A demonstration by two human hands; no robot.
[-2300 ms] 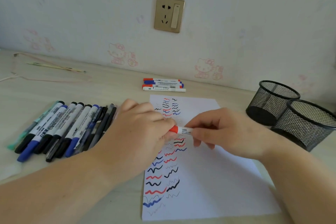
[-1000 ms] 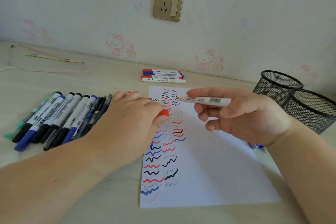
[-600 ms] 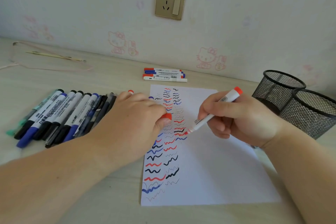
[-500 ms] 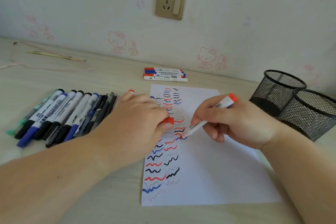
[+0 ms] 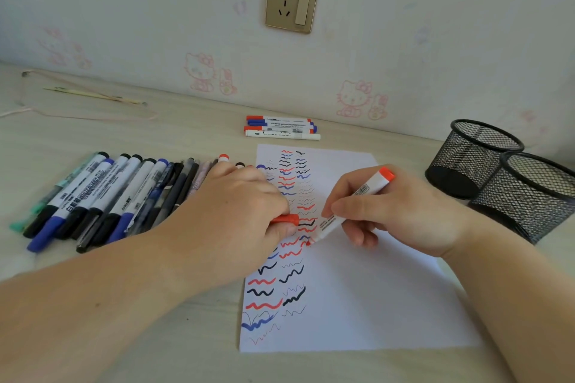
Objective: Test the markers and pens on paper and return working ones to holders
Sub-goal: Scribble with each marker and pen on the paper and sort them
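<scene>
From the head view, the right hand (image 5: 401,211) holds a red-ended marker (image 5: 351,205) in a writing grip, fingers and thumb pinched round the barrel, its tip down on the paper (image 5: 373,289) among the rows of red, blue and black squiggles. The left hand (image 5: 236,214) lies at about nine o'clock from that tip, resting on the paper's left edge, its fingers curled round the red cap (image 5: 284,219). The paper lies at the middle of the counter (image 5: 171,134). At nine o'clock from the paper a row of markers and pens (image 5: 102,196) lies side by side, capped and seemingly awaiting their turn. At twelve o'clock, near the wall, four slim markers (image 5: 280,127) lie stacked close together. At three o'clock stand two black mesh holders (image 5: 497,177), touching each other; as far as their insides show, they look empty. The step in hand seems to be the test stroke of this red marker. The next move probably calls for reading whether the line comes out solid, then bringing the cap to the tip, pressing it home, and carrying the marker to a holder if it writes well.
</scene>
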